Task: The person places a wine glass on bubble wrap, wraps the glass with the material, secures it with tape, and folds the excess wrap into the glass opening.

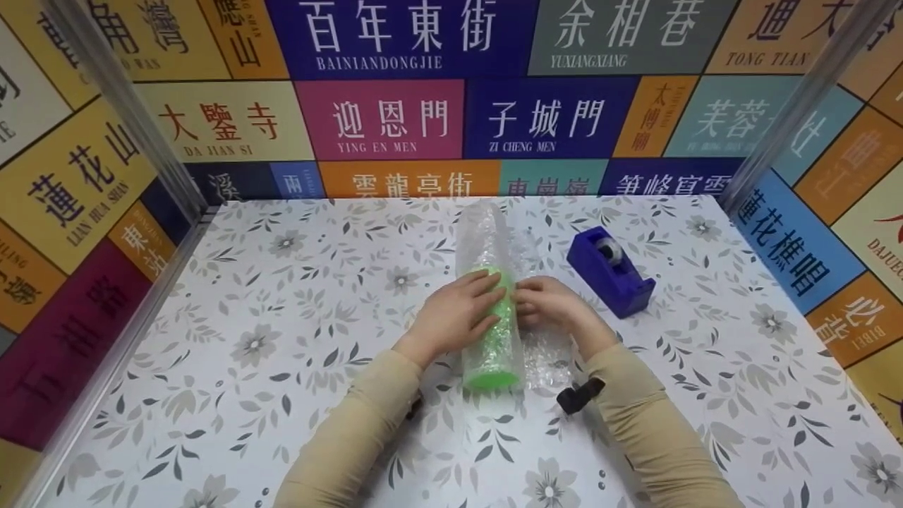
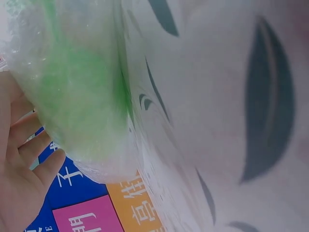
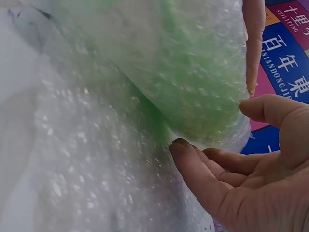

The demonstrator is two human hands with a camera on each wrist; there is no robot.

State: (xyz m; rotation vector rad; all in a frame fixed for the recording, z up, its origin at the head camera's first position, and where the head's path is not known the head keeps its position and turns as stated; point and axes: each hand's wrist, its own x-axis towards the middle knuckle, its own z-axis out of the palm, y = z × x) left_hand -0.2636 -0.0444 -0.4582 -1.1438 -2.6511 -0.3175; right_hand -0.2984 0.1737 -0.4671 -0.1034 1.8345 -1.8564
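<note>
A green cylinder (image 1: 495, 379) lies on the table, rolled in clear bubble wrap (image 1: 482, 234) that extends past its far end. My left hand (image 1: 455, 314) rests on the wrapped cylinder from the left, its fingers laid across the top. On the other side my right hand (image 1: 557, 305) touches the roll; in the right wrist view its thumb is at the green part and the forefinger (image 3: 195, 174) at the fold where the wrap meets the roll. A loose flap of bubble wrap (image 3: 111, 179) spreads out flat on the right, partly under the right hand.
A blue tape dispenser (image 1: 611, 271) with a roll of tape stands right of the hands. The table (image 1: 254, 395) has a leaf-and-flower cover. Panels with coloured lettering (image 1: 381, 116) enclose the back and sides. Both wrists carry black straps (image 1: 580, 396).
</note>
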